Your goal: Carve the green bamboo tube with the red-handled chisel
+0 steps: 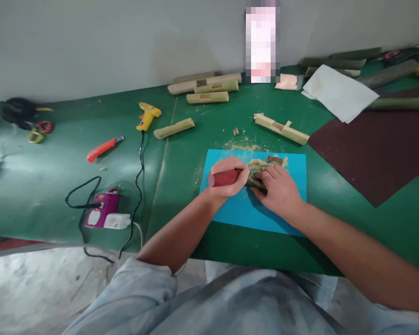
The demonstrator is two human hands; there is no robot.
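My left hand is wrapped round the thick red handle of a tool, whose working end is hidden by the hand and the workpiece. My right hand grips a short dark-green bamboo piece, fingers over its top and thumb on the near side. Both hands meet at this bamboo, above a bright blue sheet. Pale shavings and dust lie heaped just behind the fingers. A small dark brown scrap rests among them.
Cut bamboo pieces lie at the back, and a notched one sits nearer. Leftward are a yellow glue gun with its cord, a red utility knife and a purple power strip. Brown sandpaper-like sheet and white paper lie right.
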